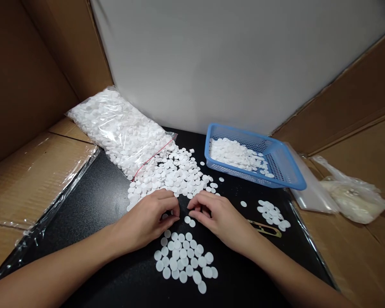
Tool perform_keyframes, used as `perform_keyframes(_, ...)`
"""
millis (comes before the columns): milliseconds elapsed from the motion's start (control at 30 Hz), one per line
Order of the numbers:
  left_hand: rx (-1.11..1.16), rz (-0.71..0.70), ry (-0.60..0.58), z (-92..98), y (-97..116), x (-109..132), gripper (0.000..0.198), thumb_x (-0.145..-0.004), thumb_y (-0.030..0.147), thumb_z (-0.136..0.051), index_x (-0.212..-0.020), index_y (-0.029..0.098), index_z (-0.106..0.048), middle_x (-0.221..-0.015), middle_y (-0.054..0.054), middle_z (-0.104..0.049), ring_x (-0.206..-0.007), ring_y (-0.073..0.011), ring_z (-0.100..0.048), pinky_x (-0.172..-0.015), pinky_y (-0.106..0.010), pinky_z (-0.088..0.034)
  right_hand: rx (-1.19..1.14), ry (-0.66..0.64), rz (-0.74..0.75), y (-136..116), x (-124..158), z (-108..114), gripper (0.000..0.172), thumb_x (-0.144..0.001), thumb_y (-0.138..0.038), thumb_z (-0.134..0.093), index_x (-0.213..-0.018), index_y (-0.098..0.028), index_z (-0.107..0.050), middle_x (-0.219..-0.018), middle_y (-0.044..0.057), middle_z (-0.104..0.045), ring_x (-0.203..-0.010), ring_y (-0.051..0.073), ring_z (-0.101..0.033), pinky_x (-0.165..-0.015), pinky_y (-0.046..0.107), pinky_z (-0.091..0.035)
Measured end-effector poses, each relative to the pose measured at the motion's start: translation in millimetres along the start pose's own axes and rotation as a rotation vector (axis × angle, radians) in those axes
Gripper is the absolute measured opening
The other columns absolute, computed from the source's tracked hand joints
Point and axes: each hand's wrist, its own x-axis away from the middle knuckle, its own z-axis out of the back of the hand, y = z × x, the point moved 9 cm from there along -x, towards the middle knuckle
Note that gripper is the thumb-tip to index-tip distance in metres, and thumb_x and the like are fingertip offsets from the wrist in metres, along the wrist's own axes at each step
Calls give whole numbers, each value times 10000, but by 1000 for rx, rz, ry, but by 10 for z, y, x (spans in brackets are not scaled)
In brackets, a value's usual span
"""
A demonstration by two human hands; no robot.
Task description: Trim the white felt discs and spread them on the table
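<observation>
Discs [183, 253] lie toward the tabletop's [90, 196] near edge, best kept off the heap [182, 182]; left hand [154, 216] and right hand [220, 214] curl inward, any grip unclear.

The table [93, 192] surface is black. It carries a filled clear bag [117, 124], loose white discs [183, 253] in several groups, a blue basket [276, 184] and a slotted brass-coloured piece [278, 233].
</observation>
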Motion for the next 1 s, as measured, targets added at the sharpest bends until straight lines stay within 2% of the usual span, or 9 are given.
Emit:
perform_keyframes(67,130,99,-25,4,-49,17,105,-891,119,-616,-811,181,-646,-798,3,-643,-726,-144,-600,-651,-234,-443,17,-49,-22,20,3,-58,101,-849,-131,-711,-838,-221,-667,-821,-9,-613,-684,136,-573,-594,246,-432)
perform_keyframes(133,215,169,-131,-83,-71,49,102,-885,118,-637,-806,178,-663,-729,24,-650,-657,-125,-599,-598,-208,-428,21,-65,-44,40,10,-92,101,-836,-149,-743,-821,-219,-673,-829,-9,-605,-674,132,-560,-582,244,-419)
perform_keyframes(233,126,116,-246,-204,-24,89,160,-865,38,-617,-808,175,-677,-772,11,-655,-703,-133,-612,-624,-208,-422,-12,-48,-30,18,23,-126,150,-818,-93,-729,-782,-210,-643,-813,-15,-589,-687,133,-556,-588,242,-417)
perform_keyframes(400,-23,59,-194,-190,-58,77,118,-895,85,-618,-856,175,-684,-869,-14,-626,-703,-137,-589,-638,-235,-410,35,42,102,-167,70,-111,206,-812,-20,-680,-782,-209,-602,-811,-7,-581,-778,163,-566,-675,276,-457)
perform_keyframes(500,-18,58,-136,-62,-106,32,158,-909,73,-577,-839,178,-672,-832,-9,-650,-733,-148,-606,-670,-244,-427,47,-31,167,-258,95,-114,170,-834,-71,-725,-802,-215,-642,-824,-8,-619,-819,171,-589,-751,307,-469)
perform_keyframes(567,-68,67,-75,62,-151,4,191,-932,77,-528,-847,178,-666,-842,-18,-662,-761,-163,-616,-691,-262,-435,17,-55,148,-238,90,-47,111,-887,-140,-702,-825,-225,-665,-840,-3,-652,-819,173,-611,-758,315,-475)
perform_keyframes(667,-159,97,-46,154,-213,-6,192,-951,97,-507,-875,179,-664,-894,-33,-658,-790,-180,-623,-709,-283,-436,-3,30,75,-127,55,144,154,-963,-188,-598,-822,-224,-649,-829,6,-679,-785,178,-629,-728,317,-483)
perform_keyframes(800,-200,140,-109,83,-219,18,50,-893,142,-659,-873,188,-664,-917,-21,-630,-805,-191,-611,-704,-282,-423,4,68,68,-52,21,157,184,-974,-178,-570,-814,-225,-647,-826,5,-693,-786,184,-648,-728,314,-481)
perform_keyframes(1000,-139,152,-131,17,-161,8,134,-847,68,-681,-791,177,-629,-868,3,-604,-753,-157,-582,-661,-251,-402,113,95,116,-76,13,135,132,-973,-145,-573,-902,-217,-659,-897,8,-713,-818,185,-649,-805,357,-449)
